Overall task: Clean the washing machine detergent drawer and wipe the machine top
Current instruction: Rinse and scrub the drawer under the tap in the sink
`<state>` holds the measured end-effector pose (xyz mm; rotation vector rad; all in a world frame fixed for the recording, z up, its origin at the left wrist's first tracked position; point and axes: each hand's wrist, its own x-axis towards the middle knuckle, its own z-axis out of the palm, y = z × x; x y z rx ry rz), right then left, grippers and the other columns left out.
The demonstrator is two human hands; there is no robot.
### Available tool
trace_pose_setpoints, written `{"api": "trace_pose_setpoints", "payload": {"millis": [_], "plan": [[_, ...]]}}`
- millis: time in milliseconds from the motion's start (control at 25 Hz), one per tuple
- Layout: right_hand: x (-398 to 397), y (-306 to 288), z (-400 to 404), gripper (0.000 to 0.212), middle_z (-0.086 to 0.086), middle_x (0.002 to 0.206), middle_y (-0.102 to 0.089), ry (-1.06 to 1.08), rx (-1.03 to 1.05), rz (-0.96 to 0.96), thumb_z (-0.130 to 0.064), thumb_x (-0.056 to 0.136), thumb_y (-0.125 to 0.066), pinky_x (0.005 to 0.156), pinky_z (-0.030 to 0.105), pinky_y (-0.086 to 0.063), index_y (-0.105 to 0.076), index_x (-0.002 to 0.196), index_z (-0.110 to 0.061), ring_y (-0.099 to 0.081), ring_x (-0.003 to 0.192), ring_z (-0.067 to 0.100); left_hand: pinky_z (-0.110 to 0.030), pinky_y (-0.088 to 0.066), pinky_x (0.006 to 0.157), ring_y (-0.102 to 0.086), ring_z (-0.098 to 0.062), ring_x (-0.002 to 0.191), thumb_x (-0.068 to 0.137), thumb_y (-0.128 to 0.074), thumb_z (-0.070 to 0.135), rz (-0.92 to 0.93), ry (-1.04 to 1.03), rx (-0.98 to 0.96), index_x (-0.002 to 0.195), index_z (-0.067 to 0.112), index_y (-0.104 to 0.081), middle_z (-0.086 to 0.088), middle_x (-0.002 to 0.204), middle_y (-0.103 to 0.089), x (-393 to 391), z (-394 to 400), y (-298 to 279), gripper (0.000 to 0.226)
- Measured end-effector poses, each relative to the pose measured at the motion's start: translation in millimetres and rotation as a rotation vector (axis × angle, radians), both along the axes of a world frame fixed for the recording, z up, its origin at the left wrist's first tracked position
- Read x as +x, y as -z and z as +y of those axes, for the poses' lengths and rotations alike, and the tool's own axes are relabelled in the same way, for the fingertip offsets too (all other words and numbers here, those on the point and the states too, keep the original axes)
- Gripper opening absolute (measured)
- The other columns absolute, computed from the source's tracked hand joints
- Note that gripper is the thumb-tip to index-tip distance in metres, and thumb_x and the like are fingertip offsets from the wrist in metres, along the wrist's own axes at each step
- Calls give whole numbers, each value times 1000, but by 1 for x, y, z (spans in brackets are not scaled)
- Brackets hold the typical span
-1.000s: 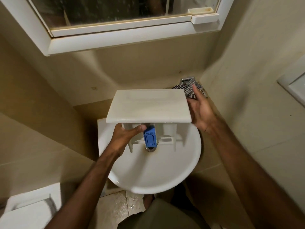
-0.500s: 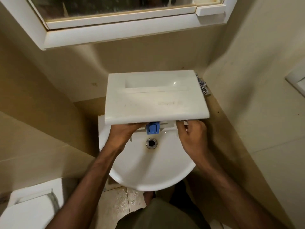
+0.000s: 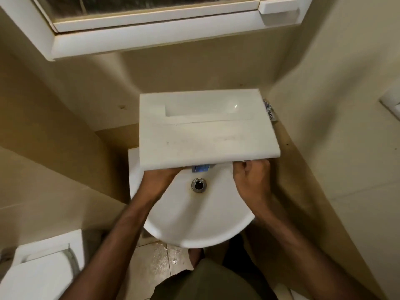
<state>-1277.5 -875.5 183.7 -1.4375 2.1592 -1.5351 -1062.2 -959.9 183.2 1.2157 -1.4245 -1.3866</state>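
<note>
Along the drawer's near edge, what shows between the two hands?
In the head view, between the left hand and right hand, a blue insert peeks from under the detergent drawer; below it lies the basin's drain.

— What do we see around us?
— Beige walls (image 3: 65, 109) meeting in a corner, with a white-framed mirror cabinet (image 3: 151, 37) above a white sink (image 3: 194, 221).
— And below?
— We see a wet tiled floor (image 3: 160, 256) and a white toilet (image 3: 36, 276) at lower left.
</note>
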Motion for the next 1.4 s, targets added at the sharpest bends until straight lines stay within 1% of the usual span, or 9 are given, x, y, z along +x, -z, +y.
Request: {"api": "trace_pose_setpoints", "payload": {"millis": [120,280,480,640,840,1000,1160,1280,1400], "plan": [[7,8,13,18,19,76,-65,2,-81,43,17,76,-65,84,25,-56,-62,92,9,-58,75,32,-35,-52,91,-64,-27,101,84,-73,10,-122,19,-13,98,6,-63,-2,96,-65,3,12,10,18],[6,64,25,17,-15,58,-46,-107,313,41,-13,101,-60,60,23,-37,-69,99,1,-45,47,4,-24,-59,82,-75,-14,104,79,-85,5,33,1,233,107,22,-73,3,101,-80,-10,38,29,35],[3,20,4,24,-6,55,-51,-62,102,-11,-7,93,-58,56,33,-40,-54,69,-7,-54,54,16,-34,-56,79,-69,7,92,71,-88,20,-21,-26,67,100,30,-68,14,98,-75,-3,14,6,37],[11,8,4,38,19,118,-71,10,-76,-72,5,84,-61,107,35,-49,-65,121,11,-63,120,33,-36,-45,92,-63,-12,103,80,-70,19,-85,26,1,96,18,-60,-10,102,-62,9,13,5,19],[11,70,23,21,-7,62,-52,-100,367,2,-19,105,-57,60,27,-41,-69,109,-2,-50,54,8,-23,-60,82,-75,-19,106,72,-90,16,3,-36,256,114,18,-74,2,107,-80,-12,47,31,45],[11,40,11,24,-14,55,-46,-54,200,-57,-10,96,-58,55,30,-41,-56,72,-8,-47,48,10,-16,-57,81,-72,-1,99,82,-82,-1,-62,-74,121,108,16,-70,3,103,-78,-2,33,32,34],[17,20,6,50,24,119,-68,-75,55,-365,-19,86,-58,108,46,-50,-62,121,17,-63,121,31,-44,-44,110,-55,-49,124,95,-67,-2,-187,-61,151,119,-15,-60,-37,122,-62,28,25,61,29],[17,45,13,27,14,88,-72,-42,180,-142,-14,97,-59,78,30,-51,-69,111,6,-69,87,20,-11,-45,96,-66,-32,120,89,-76,3,-162,-67,164,105,4,-69,-16,108,-74,9,35,55,18],[12,67,15,26,10,75,-68,-130,431,11,-20,106,-55,68,27,-40,-67,121,-2,-67,72,28,-28,-62,88,-76,-17,102,74,-91,21,-29,-114,229,111,18,-74,4,104,-80,-11,50,45,41]]}}
